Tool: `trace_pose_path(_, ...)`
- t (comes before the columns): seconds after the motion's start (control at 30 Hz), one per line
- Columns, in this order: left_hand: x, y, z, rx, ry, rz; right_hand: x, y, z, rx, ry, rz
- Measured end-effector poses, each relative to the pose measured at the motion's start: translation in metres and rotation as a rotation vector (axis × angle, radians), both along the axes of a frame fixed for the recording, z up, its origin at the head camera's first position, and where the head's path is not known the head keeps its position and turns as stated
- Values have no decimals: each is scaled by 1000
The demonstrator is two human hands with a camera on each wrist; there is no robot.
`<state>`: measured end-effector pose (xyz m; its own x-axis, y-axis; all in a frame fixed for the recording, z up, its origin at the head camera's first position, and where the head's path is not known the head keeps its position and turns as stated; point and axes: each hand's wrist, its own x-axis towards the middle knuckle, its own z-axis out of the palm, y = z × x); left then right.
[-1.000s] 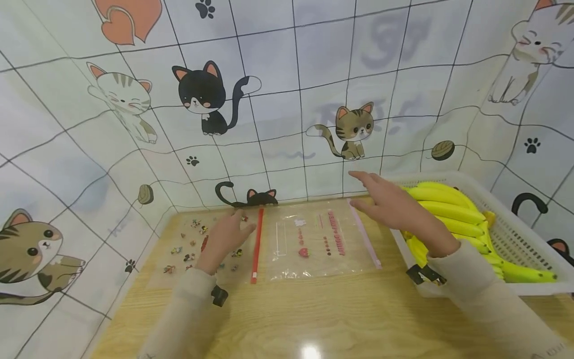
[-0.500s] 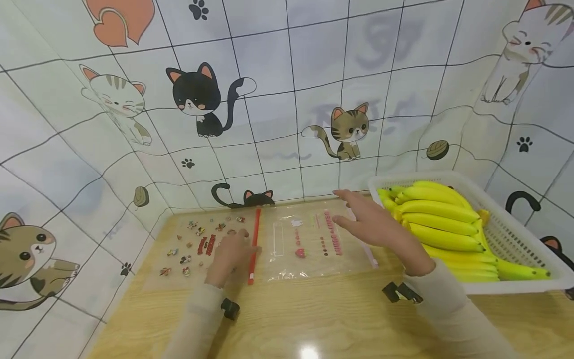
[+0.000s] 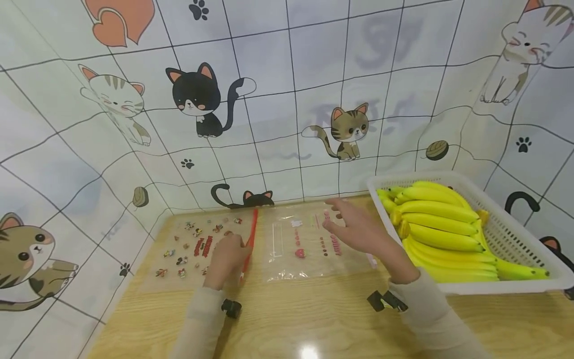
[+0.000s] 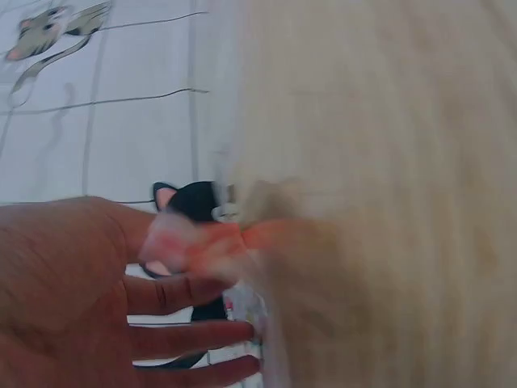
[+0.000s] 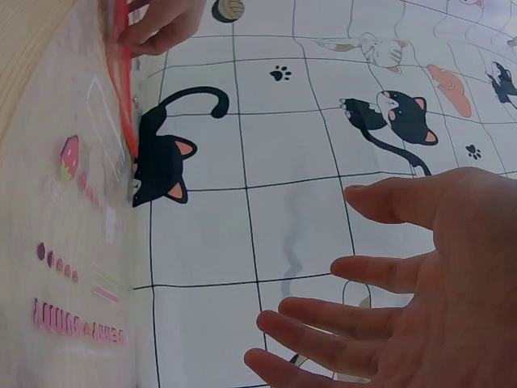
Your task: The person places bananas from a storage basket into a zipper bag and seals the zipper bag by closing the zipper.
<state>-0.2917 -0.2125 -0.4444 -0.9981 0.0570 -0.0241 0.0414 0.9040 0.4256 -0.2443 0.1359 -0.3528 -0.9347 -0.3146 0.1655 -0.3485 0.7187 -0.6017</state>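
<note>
My left hand [image 3: 226,259] pinches the red zip edge of a clear zip bag [image 3: 172,249] printed with small cartoon figures. In the left wrist view the thumb and index finger meet on that red strip [image 4: 214,242], which is blurred. The edge is lifted a little off the table and bends. Beside it lies a second clear zip bag [image 3: 287,269] with strawberry and pink lettering prints, flat on the table. Over this bag's right part hovers my right hand [image 3: 358,232], its fingers extended and holding nothing; it hides most of the pink zip strip.
A white plastic basket [image 3: 524,224] full of yellow bananas [image 3: 444,219] stands at the right, close to my right forearm. Cat-printed sheeting [image 3: 278,114] rises behind and at both sides of the wooden table [image 3: 278,319].
My left hand has gone from hovering over the left bag to pinching its red zip edge and raising it. The right hand has moved left, away from the basket, over the strawberry bag.
</note>
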Motion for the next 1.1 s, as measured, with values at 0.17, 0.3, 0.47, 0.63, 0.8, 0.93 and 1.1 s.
trace_pose_path(0.17,4,-5,11,92,1,35,-5,-4,-8,-24,-14,26)
trace_pose_path(0.3,5,-2,22,110,21,43,-10,-9,-14,-38,-23,43)
trace_pose_path(0.47,8,2,36,101,61,48,-13,-13,-24,-75,-53,34)
trace_pose_path(0.63,10,6,46,153,75,9,-12,-14,-29,-111,-91,20)
trace_pose_path(0.8,10,15,53,225,68,8,-13,-16,-26,-149,-72,28)
trace_pose_path(0.93,12,24,55,256,80,-15,-13,-18,-25,-176,-66,33)
trace_pose_path(1.1,16,36,55,328,79,-47,-12,-19,-24,-201,-81,28)
